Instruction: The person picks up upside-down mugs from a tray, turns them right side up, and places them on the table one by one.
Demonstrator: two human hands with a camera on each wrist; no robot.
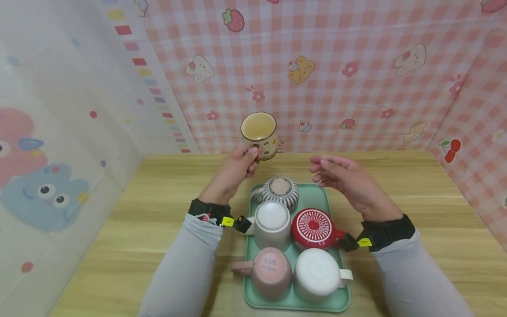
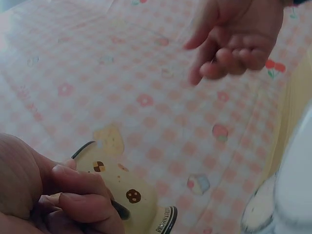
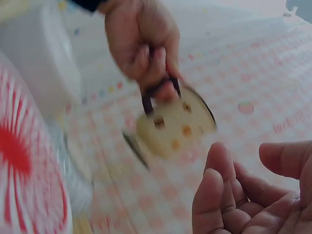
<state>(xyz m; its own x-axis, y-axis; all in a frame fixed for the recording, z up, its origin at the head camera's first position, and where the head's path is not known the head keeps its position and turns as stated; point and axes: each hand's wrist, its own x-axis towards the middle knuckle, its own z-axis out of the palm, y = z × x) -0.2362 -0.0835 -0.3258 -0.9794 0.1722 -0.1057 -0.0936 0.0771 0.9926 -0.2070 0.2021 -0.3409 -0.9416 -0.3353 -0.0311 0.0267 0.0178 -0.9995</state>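
Observation:
My left hand (image 1: 239, 165) grips the dark handle of a cream mug (image 1: 265, 145) with small brown and orange prints. The mug is held upright above the back of the table, its pale yellow inside showing in the head view. In the right wrist view the fingers curl through the mug's handle (image 3: 147, 101). My right hand (image 1: 342, 178) is in the air over the back right of the tray, fingers loosely bent, with nothing in it. A striped mug (image 1: 280, 187), upside down at the tray's back, is the closest thing below both hands.
A green tray (image 1: 313, 191) on the wooden table (image 1: 158, 211) bears several upturned mugs: a grey-white one (image 1: 272, 220), a red one (image 1: 313, 226), a pink one (image 1: 271, 270) and a white one (image 1: 317, 273). A pink checked cloth (image 1: 348, 97) hangs behind the table.

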